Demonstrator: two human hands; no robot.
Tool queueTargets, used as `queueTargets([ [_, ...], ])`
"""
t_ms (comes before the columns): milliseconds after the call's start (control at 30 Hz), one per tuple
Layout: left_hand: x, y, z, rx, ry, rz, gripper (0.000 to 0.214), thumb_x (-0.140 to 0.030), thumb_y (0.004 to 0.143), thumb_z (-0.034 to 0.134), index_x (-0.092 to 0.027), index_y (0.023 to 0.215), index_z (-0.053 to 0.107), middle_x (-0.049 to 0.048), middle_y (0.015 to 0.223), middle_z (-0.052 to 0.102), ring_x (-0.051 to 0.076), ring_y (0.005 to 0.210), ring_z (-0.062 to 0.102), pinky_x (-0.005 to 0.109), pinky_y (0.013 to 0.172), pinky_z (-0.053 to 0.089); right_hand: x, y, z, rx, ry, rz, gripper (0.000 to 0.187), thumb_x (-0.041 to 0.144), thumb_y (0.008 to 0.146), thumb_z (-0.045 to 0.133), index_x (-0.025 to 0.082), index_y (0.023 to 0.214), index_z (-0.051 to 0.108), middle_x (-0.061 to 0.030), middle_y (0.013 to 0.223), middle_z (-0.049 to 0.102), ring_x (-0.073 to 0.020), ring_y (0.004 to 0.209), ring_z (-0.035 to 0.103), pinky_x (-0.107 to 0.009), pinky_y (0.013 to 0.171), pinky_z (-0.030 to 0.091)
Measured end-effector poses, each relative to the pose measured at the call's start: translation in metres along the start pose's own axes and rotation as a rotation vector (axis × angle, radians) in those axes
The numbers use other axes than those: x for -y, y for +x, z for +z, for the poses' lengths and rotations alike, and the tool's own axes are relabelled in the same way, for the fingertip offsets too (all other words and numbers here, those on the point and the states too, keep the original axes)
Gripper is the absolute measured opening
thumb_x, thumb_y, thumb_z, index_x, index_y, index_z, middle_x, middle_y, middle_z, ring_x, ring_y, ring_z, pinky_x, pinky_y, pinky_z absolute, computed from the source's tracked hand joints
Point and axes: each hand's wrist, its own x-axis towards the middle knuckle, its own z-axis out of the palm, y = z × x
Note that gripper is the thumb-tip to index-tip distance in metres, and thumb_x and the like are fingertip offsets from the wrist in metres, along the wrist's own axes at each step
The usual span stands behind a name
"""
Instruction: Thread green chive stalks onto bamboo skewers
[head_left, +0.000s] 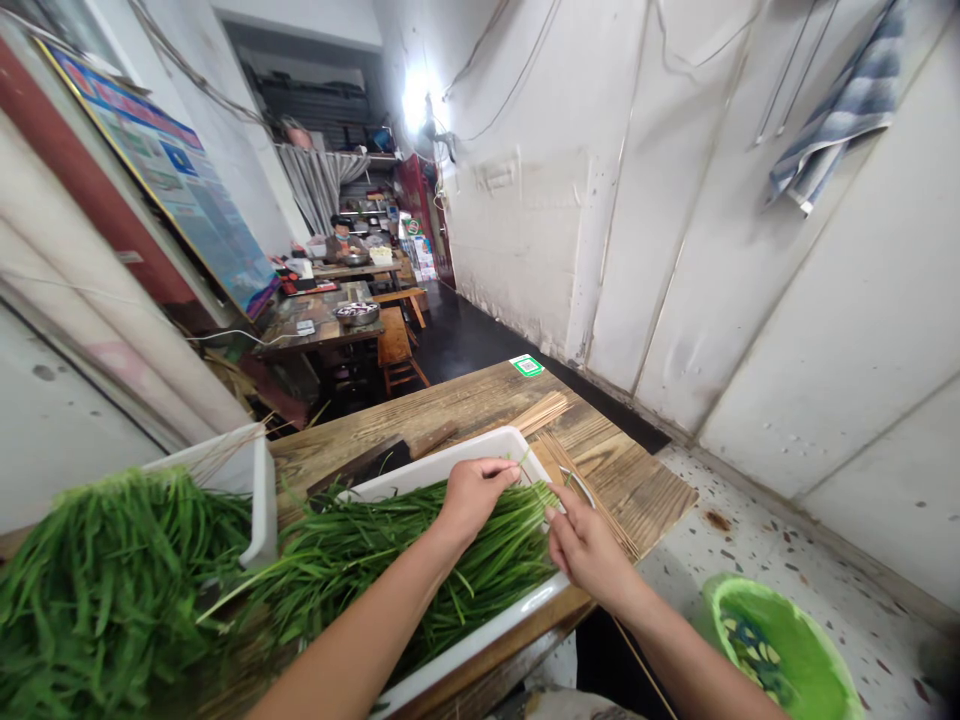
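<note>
My left hand (474, 492) reaches over a white tray (480, 444) filled with long green chive leaves (420, 560); its fingers are curled in a pinch on a few leaf tips at the tray's far end. My right hand (583, 545) is beside it at the tray's right edge, fingers closed, index finger pointing at the same leaf tips, with a thin bamboo skewer running under the hand. Loose bamboo skewers (544, 412) lie on the wooden table (465, 405) just beyond.
A second white tray (259, 490) heaped with greens (97, 590) sits at the left. A cleaver (375, 462) lies behind the tray. A green bucket (780, 650) stands on the floor at right. Further tables, stools and a seated person fill the room's back.
</note>
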Motion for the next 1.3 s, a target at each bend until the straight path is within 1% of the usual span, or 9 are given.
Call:
queueTargets([
  [267,0.000,-0.002,0.001,-0.026,0.070,0.010,0.022,-0.029,0.067,0.068,-0.016,0.084,0.074,0.0070,0.090,0.074,0.024,0.088,0.067,0.035,0.087,0.049,0.001,-0.001,0.002,-0.020,0.001,0.000,0.041,0.036,0.093,0.035,0.010,0.123,0.044,0.0108,0.039,0.040,-0.0088,0.031,0.034,-0.019,0.036,0.030],
  [533,-0.007,-0.008,0.000,0.026,0.152,0.036,0.021,-0.028,0.069,0.065,-0.016,0.084,0.075,0.0068,0.091,0.074,0.024,0.087,0.068,0.036,0.086,0.049,0.002,-0.002,0.003,-0.048,0.011,0.015,0.042,0.038,0.092,0.035,0.010,0.120,0.046,0.0107,0.039,0.041,-0.0088,0.031,0.033,-0.019,0.037,0.029],
  [700,-0.013,-0.013,-0.004,0.192,0.183,0.075,0.020,-0.027,0.071,0.062,-0.019,0.084,0.075,0.0050,0.092,0.074,0.023,0.088,0.067,0.035,0.088,0.048,-0.002,-0.001,0.003,-0.054,0.035,0.003,0.042,0.037,0.092,0.036,0.009,0.123,0.044,0.0109,0.039,0.040,-0.0087,0.032,0.033,-0.019,0.037,0.029],
  [833,-0.017,-0.012,-0.018,0.387,0.165,0.120,0.022,-0.026,0.072,0.061,-0.020,0.088,0.075,0.0046,0.099,0.072,0.022,0.096,0.065,0.033,0.093,0.045,-0.003,-0.002,0.002,-0.026,0.050,0.008,0.046,0.038,0.092,0.039,0.009,0.127,0.041,0.0115,0.039,0.039,-0.0086,0.032,0.033,-0.018,0.037,0.027],
  [900,-0.016,-0.007,-0.026,0.424,0.161,0.121,0.024,-0.026,0.073,0.059,-0.021,0.090,0.074,0.0037,0.101,0.072,0.021,0.097,0.064,0.033,0.093,0.044,-0.003,-0.002,0.001,-0.003,0.051,0.006,0.047,0.039,0.092,0.039,0.009,0.128,0.041,0.0112,0.039,0.040,-0.0082,0.032,0.033,-0.018,0.036,0.027],
  [967,-0.014,0.001,-0.032,0.358,0.199,0.113,0.024,-0.026,0.072,0.058,-0.021,0.090,0.074,0.0038,0.098,0.073,0.022,0.094,0.065,0.033,0.091,0.045,-0.003,-0.001,0.000,0.008,0.051,0.000,0.047,0.040,0.093,0.039,0.010,0.128,0.042,0.0108,0.039,0.040,-0.0079,0.032,0.032,-0.017,0.036,0.026],
  [1067,-0.004,0.018,-0.035,0.176,0.346,0.145,0.022,-0.024,0.070,0.059,-0.022,0.084,0.075,0.0048,0.092,0.074,0.023,0.089,0.066,0.031,0.084,0.046,-0.003,-0.001,0.000,0.005,0.046,-0.005,0.047,0.041,0.093,0.039,0.010,0.128,0.043,0.0109,0.039,0.040,-0.0080,0.032,0.031,-0.018,0.036,0.025],
  [1200,0.011,0.039,-0.028,0.178,0.661,0.141,0.012,-0.022,0.067,0.063,-0.024,0.068,0.074,0.0034,0.078,0.074,0.021,0.080,0.066,0.027,0.077,0.044,-0.003,-0.002,-0.001,-0.002,0.036,-0.010,0.046,0.041,0.093,0.039,0.009,0.126,0.044,0.0108,0.038,0.039,-0.0086,0.032,0.030,-0.019,0.037,0.026],
  [1300,0.018,0.047,-0.017,0.180,0.774,0.112,0.011,-0.020,0.065,0.064,-0.023,0.057,0.071,0.0038,0.067,0.072,0.021,0.076,0.065,0.026,0.073,0.042,-0.002,-0.003,-0.002,0.007,0.037,0.001,0.046,0.042,0.093,0.040,0.010,0.124,0.046,0.0108,0.038,0.039,-0.0090,0.032,0.031,-0.019,0.037,0.026],
])
